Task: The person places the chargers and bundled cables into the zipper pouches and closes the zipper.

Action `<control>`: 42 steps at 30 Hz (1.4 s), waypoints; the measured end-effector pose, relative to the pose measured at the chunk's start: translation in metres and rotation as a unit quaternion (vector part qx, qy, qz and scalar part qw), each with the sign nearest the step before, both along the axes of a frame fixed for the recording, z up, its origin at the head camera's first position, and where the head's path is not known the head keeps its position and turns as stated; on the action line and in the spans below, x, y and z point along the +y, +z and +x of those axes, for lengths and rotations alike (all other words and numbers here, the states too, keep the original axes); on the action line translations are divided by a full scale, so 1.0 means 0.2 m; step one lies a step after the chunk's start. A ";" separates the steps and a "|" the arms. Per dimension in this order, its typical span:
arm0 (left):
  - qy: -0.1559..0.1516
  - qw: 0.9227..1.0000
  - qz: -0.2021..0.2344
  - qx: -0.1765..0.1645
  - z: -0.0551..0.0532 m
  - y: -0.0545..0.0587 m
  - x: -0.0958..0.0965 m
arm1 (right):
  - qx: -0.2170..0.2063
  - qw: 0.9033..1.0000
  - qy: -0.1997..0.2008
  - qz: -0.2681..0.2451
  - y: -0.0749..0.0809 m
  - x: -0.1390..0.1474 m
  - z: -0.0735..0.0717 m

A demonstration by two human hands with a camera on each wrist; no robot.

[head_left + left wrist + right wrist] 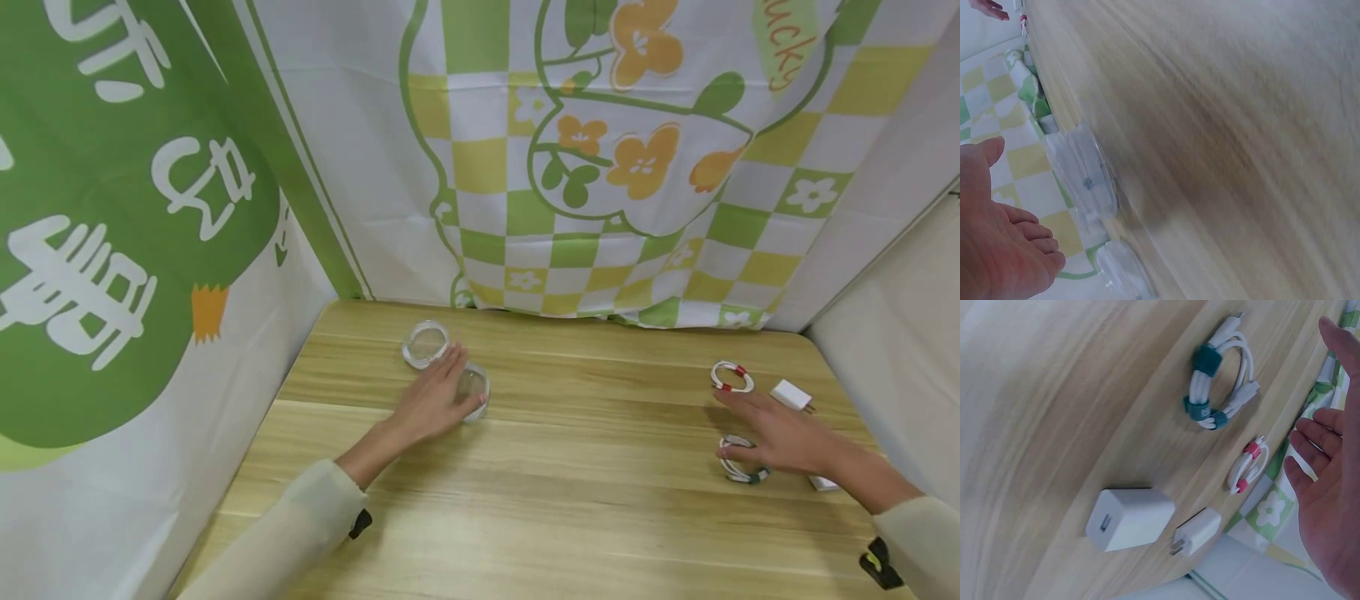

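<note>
My left hand (429, 402) hovers with extended fingers over two round, clear plastic-wrapped bundles. The nearer bundle (1084, 172) lies partly hidden under the thumb side in the head view; the farther bundle (1124, 272) sits just beyond the fingertips. Holding nothing, my right hand (787, 435) is spread above two coiled white cables. One cable (1249, 464) has red ties and lies past the fingertips. Below the thumb is the other cable (1200, 387), bound with green ties. Beside them are a white charger with prongs (1197, 531) and a bulkier white charger (1135, 519) showing a port, mostly covered by my hand in the head view.
Everything lies on a wood-grain table (540, 500). A checkered, flowered cloth (540, 250) hangs along the back edge. Green-and-white printed fabric (112, 350) borders the left side, and a pale panel (892, 333) the right.
</note>
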State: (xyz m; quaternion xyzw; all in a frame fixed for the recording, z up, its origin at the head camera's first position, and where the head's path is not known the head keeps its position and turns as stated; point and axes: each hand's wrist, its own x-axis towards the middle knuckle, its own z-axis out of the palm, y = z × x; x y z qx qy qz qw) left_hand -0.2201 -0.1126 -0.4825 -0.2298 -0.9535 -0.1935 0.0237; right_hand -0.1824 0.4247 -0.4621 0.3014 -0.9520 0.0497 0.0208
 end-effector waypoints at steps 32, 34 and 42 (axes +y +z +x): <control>0.054 0.998 0.024 -0.002 0.03 -0.13 0.12 | -0.001 1.000 0.016 -0.023 -0.18 0.16 0.08; 0.055 0.998 0.026 -0.004 0.02 -0.13 0.12 | 0.003 1.000 0.016 -0.024 -0.18 0.16 0.08; 0.061 0.997 0.046 -0.019 0.01 -0.13 0.13 | 0.053 0.997 0.043 -0.041 -0.21 0.16 0.07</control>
